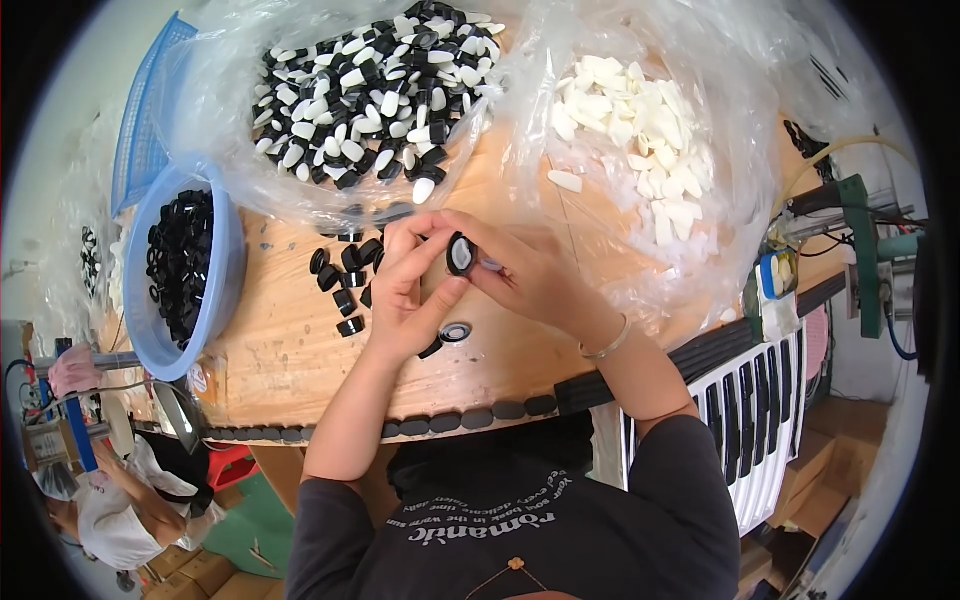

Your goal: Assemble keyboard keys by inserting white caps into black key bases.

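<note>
Here my left hand (405, 290) and right hand (520, 265) pinch one ring (461, 256), black parts (345, 302) strewn nearby; the basin (236, 250) holds more, the bag (735, 120) white chips (627, 105)

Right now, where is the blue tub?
In the head view, the blue tub stands at the left of the table, beside the blue basket; loose black pieces lie between it and the left hand.

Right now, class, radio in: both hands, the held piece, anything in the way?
Left hand and right hand both on one pale-centred black oval piece. Its face in plain view, unobstructed. Loose black pieces scattered left of the left hand.
</note>
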`<state>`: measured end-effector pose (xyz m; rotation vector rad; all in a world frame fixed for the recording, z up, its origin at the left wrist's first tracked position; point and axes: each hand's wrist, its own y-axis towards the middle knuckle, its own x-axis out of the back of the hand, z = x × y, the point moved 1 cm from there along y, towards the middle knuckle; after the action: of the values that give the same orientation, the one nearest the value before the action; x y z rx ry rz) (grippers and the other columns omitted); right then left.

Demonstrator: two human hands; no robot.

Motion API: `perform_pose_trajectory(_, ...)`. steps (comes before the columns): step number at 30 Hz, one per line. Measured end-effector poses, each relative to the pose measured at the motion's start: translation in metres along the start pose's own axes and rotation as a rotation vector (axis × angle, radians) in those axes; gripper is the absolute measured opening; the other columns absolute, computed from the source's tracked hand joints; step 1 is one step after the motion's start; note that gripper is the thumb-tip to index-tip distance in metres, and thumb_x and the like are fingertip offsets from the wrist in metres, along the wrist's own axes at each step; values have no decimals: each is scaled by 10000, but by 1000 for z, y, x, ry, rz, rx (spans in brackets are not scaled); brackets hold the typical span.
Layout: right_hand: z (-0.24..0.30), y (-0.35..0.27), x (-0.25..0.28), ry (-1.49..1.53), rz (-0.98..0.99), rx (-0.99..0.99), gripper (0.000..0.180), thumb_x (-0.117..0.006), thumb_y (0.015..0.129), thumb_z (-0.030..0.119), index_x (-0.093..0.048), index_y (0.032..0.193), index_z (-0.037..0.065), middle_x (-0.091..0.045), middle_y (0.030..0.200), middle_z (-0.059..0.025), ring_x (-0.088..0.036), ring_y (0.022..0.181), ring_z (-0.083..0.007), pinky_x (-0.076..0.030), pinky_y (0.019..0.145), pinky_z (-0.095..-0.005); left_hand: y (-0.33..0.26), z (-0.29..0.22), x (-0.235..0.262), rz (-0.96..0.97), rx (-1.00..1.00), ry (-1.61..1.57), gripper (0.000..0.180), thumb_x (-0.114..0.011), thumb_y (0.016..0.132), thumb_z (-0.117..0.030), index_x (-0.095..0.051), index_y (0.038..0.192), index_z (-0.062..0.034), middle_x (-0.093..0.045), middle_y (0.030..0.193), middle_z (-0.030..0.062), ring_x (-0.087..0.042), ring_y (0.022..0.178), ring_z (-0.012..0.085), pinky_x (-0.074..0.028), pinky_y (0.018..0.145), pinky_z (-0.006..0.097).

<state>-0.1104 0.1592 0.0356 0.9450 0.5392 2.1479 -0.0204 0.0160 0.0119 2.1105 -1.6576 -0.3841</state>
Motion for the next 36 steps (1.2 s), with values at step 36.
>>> perform_pose_trajectory(36, 7, 4, 8, 0, 43, -231, 50, -654, 803, 12, -619, 834, -3, -611, 738, -62, -596, 623, -142, -471, 565, -242, 8, -6, -7, -109, -542, 903, 419, -742, 640, 13, -615, 1035, 68, -645, 955, 160, -581, 846, 312, -482, 735, 372)
